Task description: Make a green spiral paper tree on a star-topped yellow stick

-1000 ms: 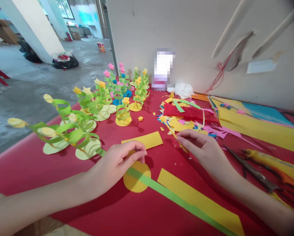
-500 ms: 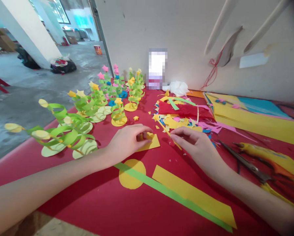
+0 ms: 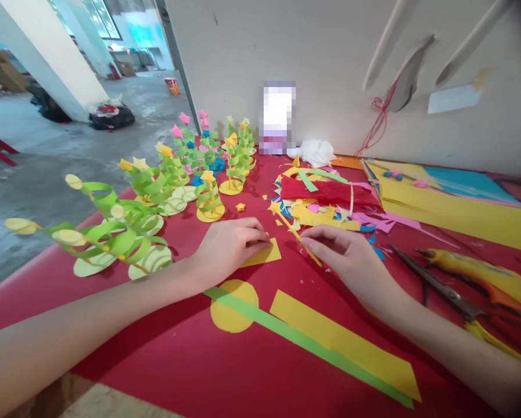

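My left hand (image 3: 230, 248) rests on a piece of yellow paper (image 3: 271, 254), its fingers drawn together over the paper's far edge; the fingertips are partly hidden. My right hand (image 3: 341, 249) pinches a thin yellow paper stick (image 3: 291, 229) between thumb and fingers. At the stick's upper end appears a yellow paper star (image 3: 275, 206). Nearer to me lies a yellow paper circle (image 3: 234, 318) with a long green paper strip (image 3: 295, 335) across it. Beside the strip is a wide yellow paper strip (image 3: 347, 342). A small loose star (image 3: 240, 207) lies beyond my left hand.
Several finished green spiral paper plants (image 3: 210, 200) stand along the left and back. Paper scraps (image 3: 321, 215) are heaped beyond my right hand. Scissors (image 3: 452, 296) and a yellow glue gun (image 3: 473, 270) lie at right. Coloured sheets (image 3: 460, 215) are stacked behind, before a pale wall.
The fingers of my left hand have closed down over the yellow paper; a gap showed between thumb and fingers before. My right hand keeps its pinch on the stick, almost unmoved.
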`<state>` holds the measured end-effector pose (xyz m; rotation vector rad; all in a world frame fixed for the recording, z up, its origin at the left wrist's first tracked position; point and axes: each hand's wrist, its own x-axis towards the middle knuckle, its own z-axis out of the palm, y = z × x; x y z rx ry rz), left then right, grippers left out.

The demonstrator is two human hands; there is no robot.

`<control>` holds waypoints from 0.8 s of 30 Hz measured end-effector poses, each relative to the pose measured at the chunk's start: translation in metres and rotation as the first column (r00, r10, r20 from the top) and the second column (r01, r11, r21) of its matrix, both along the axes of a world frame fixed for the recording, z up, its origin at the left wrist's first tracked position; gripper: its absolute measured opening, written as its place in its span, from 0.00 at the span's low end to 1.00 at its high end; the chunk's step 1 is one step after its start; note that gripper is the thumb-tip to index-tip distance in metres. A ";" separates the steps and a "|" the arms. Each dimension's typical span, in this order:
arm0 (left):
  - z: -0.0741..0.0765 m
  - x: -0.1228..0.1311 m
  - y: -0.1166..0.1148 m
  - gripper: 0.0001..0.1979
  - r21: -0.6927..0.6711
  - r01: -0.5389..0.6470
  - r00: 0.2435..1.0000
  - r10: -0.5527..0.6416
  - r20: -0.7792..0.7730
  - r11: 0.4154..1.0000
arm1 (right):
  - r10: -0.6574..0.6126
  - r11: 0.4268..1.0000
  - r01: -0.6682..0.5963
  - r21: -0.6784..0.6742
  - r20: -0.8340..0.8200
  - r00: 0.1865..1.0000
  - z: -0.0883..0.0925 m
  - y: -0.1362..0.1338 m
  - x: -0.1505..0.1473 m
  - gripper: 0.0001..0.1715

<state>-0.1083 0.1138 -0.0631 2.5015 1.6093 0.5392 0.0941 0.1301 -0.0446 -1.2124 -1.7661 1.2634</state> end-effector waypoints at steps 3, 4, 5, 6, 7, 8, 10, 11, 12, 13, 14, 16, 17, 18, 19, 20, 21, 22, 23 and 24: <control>0.000 0.001 -0.003 0.12 0.024 0.044 0.997 -0.042 -0.067 0.999 | 0.001 0.998 -0.002 -0.064 -0.014 1.000 -0.001 -0.001 0.000 0.08; 0.000 0.002 -0.004 0.12 0.028 0.057 0.995 -0.055 -0.088 0.998 | 0.011 0.996 -0.013 -0.088 -0.022 1.000 -0.002 -0.002 0.000 0.09; 0.000 0.002 -0.004 0.12 0.032 0.068 0.992 -0.064 -0.106 0.997 | 0.026 0.993 -0.029 -0.111 -0.033 0.999 -0.002 -0.002 0.000 0.10; -0.001 0.003 -0.005 0.11 0.035 0.075 0.990 -0.070 -0.120 0.997 | 0.042 0.990 -0.048 -0.131 -0.044 0.998 -0.002 -0.003 -0.001 0.10; -0.001 0.004 -0.004 0.11 0.037 0.079 0.989 -0.073 -0.129 0.996 | 0.059 0.987 -0.066 -0.146 -0.056 0.997 -0.002 -0.003 -0.002 0.09; -0.001 0.004 -0.004 0.10 0.040 0.079 0.989 -0.073 -0.132 0.996 | 0.077 0.984 -0.087 -0.155 -0.068 0.995 -0.002 -0.004 -0.004 0.08; -0.002 0.004 -0.003 0.10 0.041 0.071 0.991 -0.066 -0.119 0.997 | 0.114 0.979 -0.127 -0.161 -0.088 0.990 -0.003 -0.005 -0.008 0.06; -0.002 0.004 -0.003 0.10 0.040 0.065 0.993 -0.061 -0.104 0.997 | 0.134 0.976 -0.148 -0.160 -0.095 0.986 -0.004 -0.005 -0.010 0.06; -0.001 0.003 -0.002 0.10 0.037 0.060 0.995 -0.057 -0.087 0.997 | 0.155 0.973 -0.170 -0.158 -0.101 0.983 -0.005 -0.005 -0.012 0.05; -0.001 0.002 -0.002 0.10 0.033 0.056 0.996 -0.054 -0.067 0.998 | 0.176 0.969 -0.191 -0.157 -0.104 0.979 -0.006 -0.005 -0.013 0.05; -0.001 0.002 -0.002 0.10 0.026 0.053 0.998 -0.052 -0.046 0.998 | 0.192 0.966 -0.207 -0.154 -0.103 0.976 -0.007 -0.006 -0.014 0.05; 0.001 0.000 -0.003 0.08 0.010 0.049 0.999 -0.049 -0.002 0.999 | 0.214 0.963 -0.226 -0.148 -0.093 0.972 -0.010 -0.006 -0.015 0.05; 0.001 -0.001 -0.004 0.08 0.000 0.047 0.999 -0.047 0.021 0.999 | 0.220 0.962 -0.231 -0.145 -0.084 0.972 -0.011 -0.006 -0.015 0.05; 0.002 -0.001 -0.004 0.07 -0.010 0.045 0.998 -0.044 0.045 0.999 | 0.223 0.962 -0.232 -0.141 -0.075 0.972 -0.012 -0.007 -0.014 0.05; 0.003 -0.001 -0.005 0.07 -0.020 0.040 0.997 -0.039 0.069 0.999 | 0.224 0.964 -0.231 -0.135 -0.065 0.972 -0.013 -0.008 -0.014 0.05; 0.004 -0.002 -0.006 0.07 -0.029 0.034 0.995 -0.031 0.093 0.999 | 0.223 0.965 -0.229 -0.129 -0.055 0.973 -0.013 -0.009 -0.013 0.05; 0.005 -0.002 -0.006 0.07 -0.037 0.023 0.993 -0.019 0.116 0.999 | 0.221 0.966 -0.225 -0.125 -0.045 0.974 -0.013 -0.010 -0.013 0.05; 0.006 -0.002 -0.007 0.07 -0.046 0.010 0.990 -0.003 0.140 0.999 | 0.218 0.968 -0.221 -0.121 -0.034 0.975 -0.013 -0.011 -0.012 0.05; 0.007 -0.003 -0.007 0.07 -0.057 -0.006 0.987 0.015 0.163 0.998 | 0.214 0.969 -0.216 -0.118 -0.023 0.976 -0.012 -0.012 -0.012 0.05; 0.008 -0.004 -0.008 0.07 -0.070 -0.021 0.982 0.034 0.185 0.997 | 0.210 0.971 -0.210 -0.115 -0.014 0.978 -0.012 -0.013 -0.012 0.05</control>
